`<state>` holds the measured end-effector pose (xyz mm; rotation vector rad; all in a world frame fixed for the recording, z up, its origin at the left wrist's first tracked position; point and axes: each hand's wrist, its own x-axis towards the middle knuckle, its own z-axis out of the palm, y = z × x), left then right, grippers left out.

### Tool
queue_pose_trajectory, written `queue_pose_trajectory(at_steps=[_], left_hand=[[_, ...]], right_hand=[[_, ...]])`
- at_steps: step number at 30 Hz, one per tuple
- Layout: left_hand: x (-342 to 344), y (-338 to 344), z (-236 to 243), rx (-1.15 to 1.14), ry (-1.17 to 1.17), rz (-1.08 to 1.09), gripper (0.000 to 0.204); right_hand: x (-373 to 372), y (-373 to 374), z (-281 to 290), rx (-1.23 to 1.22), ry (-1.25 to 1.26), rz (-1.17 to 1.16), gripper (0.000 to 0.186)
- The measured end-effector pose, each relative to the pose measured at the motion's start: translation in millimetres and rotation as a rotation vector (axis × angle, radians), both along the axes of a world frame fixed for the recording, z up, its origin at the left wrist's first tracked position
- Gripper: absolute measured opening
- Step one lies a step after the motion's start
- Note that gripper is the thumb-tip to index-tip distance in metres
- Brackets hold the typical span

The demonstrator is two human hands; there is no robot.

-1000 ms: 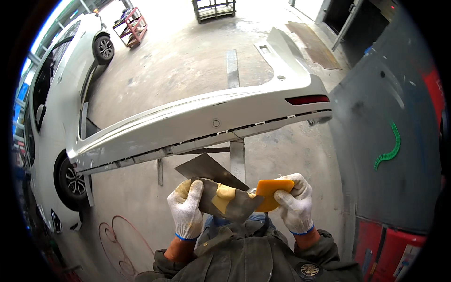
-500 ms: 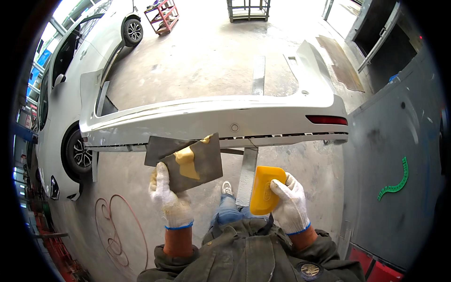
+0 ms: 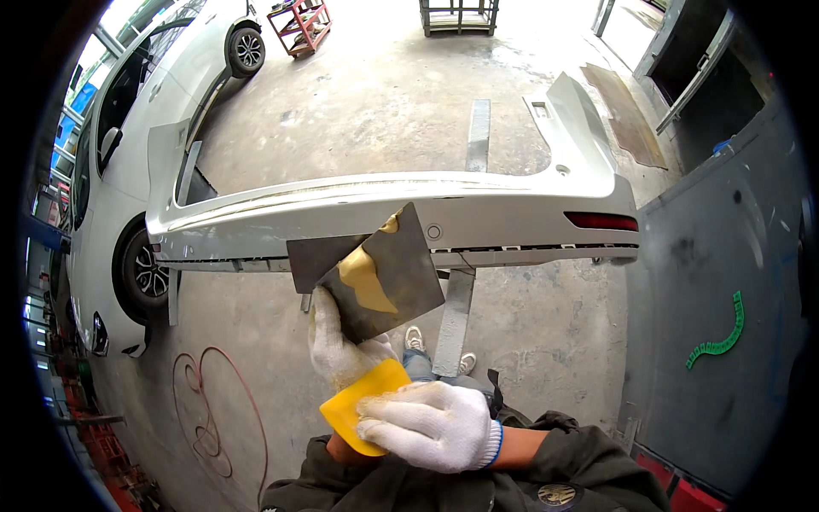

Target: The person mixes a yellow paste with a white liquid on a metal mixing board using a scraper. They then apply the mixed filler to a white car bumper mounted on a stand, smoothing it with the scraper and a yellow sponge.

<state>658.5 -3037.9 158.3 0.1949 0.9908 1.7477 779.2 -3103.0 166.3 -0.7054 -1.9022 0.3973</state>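
My left hand (image 3: pixel 331 343), in a white knit glove, is closed on a dark rectangular putty plate (image 3: pixel 409 277), its thumb along the near edge. A second dark plate (image 3: pixel 309 258) shows behind the first at the left. Yellow-tan putty (image 3: pixel 368 283) lies in a smear across the plate, with a small dab at its far corner. My right hand (image 3: pixel 437 428), gloved too, holds a yellow putty spreader (image 3: pixel 354 399), fingers flat along its face. The spreader overlaps my left wrist; whether it touches cannot be seen. Beyond the plates stands a white car bumper (image 3: pixel 512 209).
Grey supports (image 3: pixel 456 320) stand under the bumper. A white car (image 3: pixel 128 205) is at the left, with a red hose (image 3: pixel 205 410) coiled on the floor near it. At the right a grey panel (image 3: pixel 691 299) bears a green curved strip (image 3: pixel 725 341). A red cart (image 3: pixel 299 26) stands far off.
My right hand has swung left and down with the spreader, over my left wrist. My left hand has shifted right, and the putty plate has turned and moved right with it.
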Motion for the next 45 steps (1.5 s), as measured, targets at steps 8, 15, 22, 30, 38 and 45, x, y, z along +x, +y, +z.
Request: queue_pose_trajectory(at_steps=[8,15,22,30,38,45], left_hand=[[-16.6,6.2,18.5,0.247,-0.008,0.048,0.042],[-57.5,4.1,47.5,0.155,0.453,0.217,0.038],[-78.0,-42.5,-5.9,-0.187,0.378,-0.329,0.020],[-64.9,-42.8,-27.6,-0.283,0.487,-0.389,0.019],[-63.3,-34.2,-17.7,-0.242,0.532,-0.244,0.021],[-66.2,-32.7,-16.1,-0.347,0.413,-0.459,0.020]], right_hand=[[13.5,-4.2,-29.9,-0.218,-0.069,-0.005,0.038],[35.4,-5.0,-40.0,-1.207,0.919,-0.246,0.024],[55.9,15.0,-45.7,-1.221,1.095,-0.192,0.026],[52.3,10.0,-51.3,-1.120,0.910,-0.110,0.027],[50.7,3.5,-54.4,-1.173,0.839,-0.069,0.025],[49.7,11.0,-56.6,-1.229,1.145,-0.053,0.027]])
